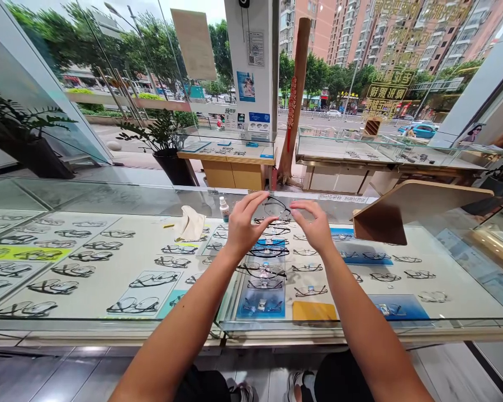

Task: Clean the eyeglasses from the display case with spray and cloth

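Note:
Above the glass counter I hold a pair of thin dark-rimmed eyeglasses [275, 207]. My left hand [243, 224] grips their left side, with the fingers above and the thumb stretched below. My right hand [314, 224] pinches at their right edge, thumb and fingertips close together; its exact contact is hard to make out. Below my hands, inside the counter, a column of dark eyeglasses [268, 252] lies on a blue display card [262, 307]. A small white bottle [223, 209] and a crumpled cream cloth [190, 223] are on the countertop, left of my left hand.
The glass display counter [151, 324] spans my front, with many frames inside. A brown wooden stand with a slanted board [419, 204] rises at the right. Potted plants [171, 162], more display cases [235, 167] and a wooden post [295, 95] stand beyond, before the windows.

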A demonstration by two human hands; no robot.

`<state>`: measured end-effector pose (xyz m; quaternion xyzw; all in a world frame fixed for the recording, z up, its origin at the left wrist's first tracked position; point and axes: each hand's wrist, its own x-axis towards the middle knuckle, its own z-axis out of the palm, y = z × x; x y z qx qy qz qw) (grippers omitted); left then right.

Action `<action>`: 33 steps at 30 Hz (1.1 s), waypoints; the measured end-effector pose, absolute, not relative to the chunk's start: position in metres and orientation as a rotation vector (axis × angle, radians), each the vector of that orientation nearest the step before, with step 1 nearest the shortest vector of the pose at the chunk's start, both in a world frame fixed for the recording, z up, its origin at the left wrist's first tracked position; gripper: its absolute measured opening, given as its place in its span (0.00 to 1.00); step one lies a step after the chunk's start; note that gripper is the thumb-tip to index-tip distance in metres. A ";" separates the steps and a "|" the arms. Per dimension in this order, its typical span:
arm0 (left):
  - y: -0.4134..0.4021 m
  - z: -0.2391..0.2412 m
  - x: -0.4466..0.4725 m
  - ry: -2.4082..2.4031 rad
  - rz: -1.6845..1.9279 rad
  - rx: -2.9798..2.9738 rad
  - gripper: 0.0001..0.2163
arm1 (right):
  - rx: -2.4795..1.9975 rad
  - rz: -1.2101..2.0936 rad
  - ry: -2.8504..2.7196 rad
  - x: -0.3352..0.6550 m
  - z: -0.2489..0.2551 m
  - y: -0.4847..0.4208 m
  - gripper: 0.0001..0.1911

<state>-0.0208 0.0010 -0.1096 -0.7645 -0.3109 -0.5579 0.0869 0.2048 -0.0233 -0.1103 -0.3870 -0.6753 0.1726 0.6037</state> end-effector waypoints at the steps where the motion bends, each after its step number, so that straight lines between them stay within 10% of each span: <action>1: -0.001 -0.109 -0.021 -0.919 -1.646 -2.294 0.29 | -0.903 0.393 -1.583 0.204 -0.111 -0.023 0.10; 18: 0.001 -0.109 -0.018 -0.869 -2.414 -2.977 0.30 | -0.821 1.211 -1.371 0.194 -0.118 -0.020 0.18; 27: -0.013 -0.107 -0.006 -1.336 -2.182 -2.411 0.12 | -0.887 0.803 -1.287 0.184 -0.124 -0.019 0.14; 33: -0.024 -0.109 0.005 -1.599 -2.137 -2.695 0.16 | -0.950 0.279 -1.462 0.169 -0.128 -0.034 0.10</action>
